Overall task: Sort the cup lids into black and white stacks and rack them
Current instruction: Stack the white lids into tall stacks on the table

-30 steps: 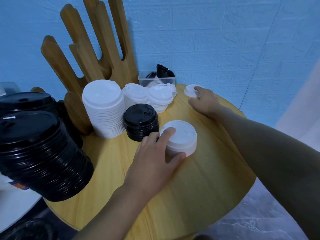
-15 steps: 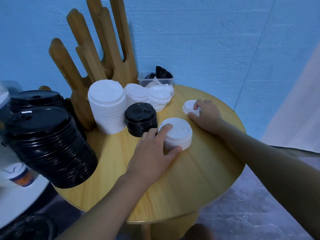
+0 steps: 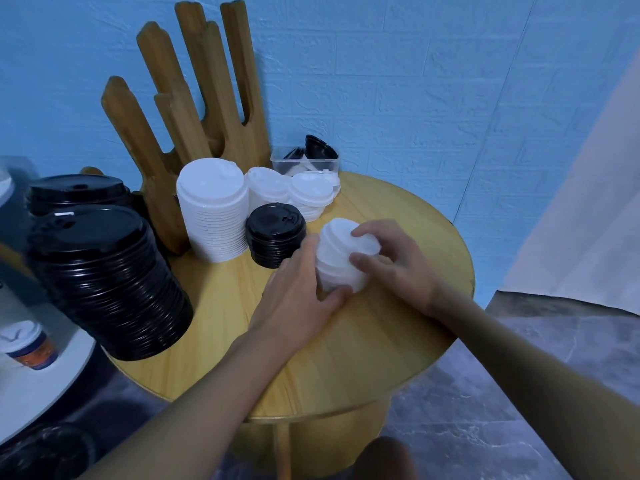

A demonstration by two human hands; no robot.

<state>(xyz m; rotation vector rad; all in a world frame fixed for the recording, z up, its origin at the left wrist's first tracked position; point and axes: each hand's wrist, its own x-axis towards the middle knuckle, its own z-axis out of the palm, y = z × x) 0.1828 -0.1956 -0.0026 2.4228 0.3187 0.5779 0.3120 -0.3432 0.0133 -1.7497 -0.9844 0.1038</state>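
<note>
Two hands work one short white stack (image 3: 337, 271) near the middle of the worktop (image 3: 363, 358). The left hand (image 3: 298, 303) comes in from seven o'clock. Its grip is curled round the base of the stack, thumb in front and fingers behind. The right hand (image 3: 401, 271) comes from four o'clock with its grip pinched on the top lid (image 3: 343, 233), which sits a little askew on the lids below.

The step in hand looks like adding a white lid to its pile. The next move probably calls for pressing that lid level until it nests, while the left hand steadies the pile.

A black stack (image 3: 276, 233) stands just beside the pile at nine o'clock. A tall white stack (image 3: 213, 209) is at ten and a clear tub (image 3: 304, 164) of loose lids at twelve. The wooden rack (image 3: 194, 109) rises at eleven; this pile is not yet racked.
</note>
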